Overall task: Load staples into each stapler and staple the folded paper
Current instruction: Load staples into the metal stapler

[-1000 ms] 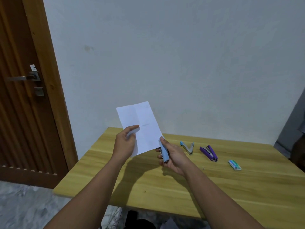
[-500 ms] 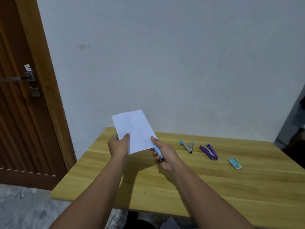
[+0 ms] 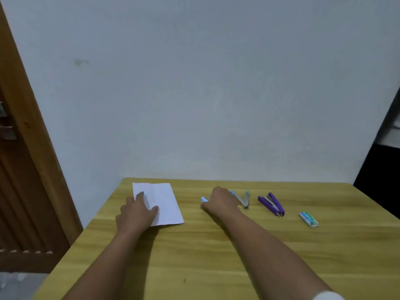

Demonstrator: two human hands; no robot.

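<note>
Two hands at a wooden table (image 3: 216, 256).
Left hand (image 3: 136, 213) rests flat-fingered on folded paper (image 3: 164, 202); right hand (image 3: 220, 202) grips a light blue stapler (image 3: 204, 199).

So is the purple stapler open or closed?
Open. The purple stapler lies on the table with its two arms spread apart in a V.

Left hand (image 3: 136, 213) presses paper (image 3: 164, 202) (creased); right hand (image 3: 220, 201) grips stapler (image 3: 204, 199).
</note>
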